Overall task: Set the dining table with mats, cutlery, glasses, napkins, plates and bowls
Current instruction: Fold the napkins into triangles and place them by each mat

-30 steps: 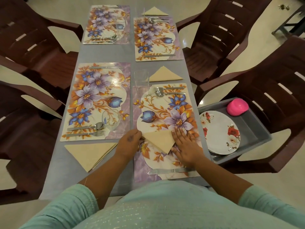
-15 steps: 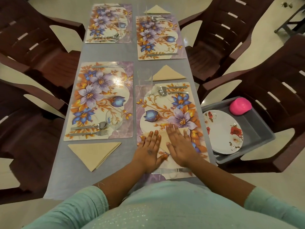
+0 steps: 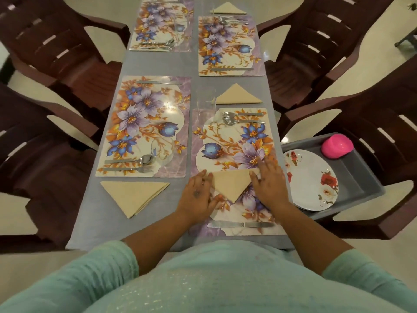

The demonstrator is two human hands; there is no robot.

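Item: tan folded napkin (image 3: 232, 184), triangular, point toward the person, lying on the near right floral placemat (image 3: 228, 141) of the grey table (image 3: 144, 208). Half a second ago both palms lay flat over it, hiding most of it; they have since slid apart, and the triangle now shows whole between them. Left hand (image 3: 198, 195): fingers straight and relaxed, fingertips touching the napkin's left edge, gripping nothing. Right hand (image 3: 269, 184): fingers extended and spread flat, resting against the napkin's right edge and the mat, gripping nothing. Same mat: table knife (image 3: 240, 224) at its near edge, unmoved; fork and spoon (image 3: 237, 118) at its far edge; clear glass (image 3: 206, 102) at the far left corner. Beyond that mat: second napkin (image 3: 238, 96). Near left mat (image 3: 144, 125): cutlery, with third napkin (image 3: 135, 195) on the table beside its near edge. Right of table: grey tray (image 3: 361, 188) on a chair, holding a rose-patterned plate (image 3: 312, 179) and a pink bowl (image 3: 337, 145), as before.
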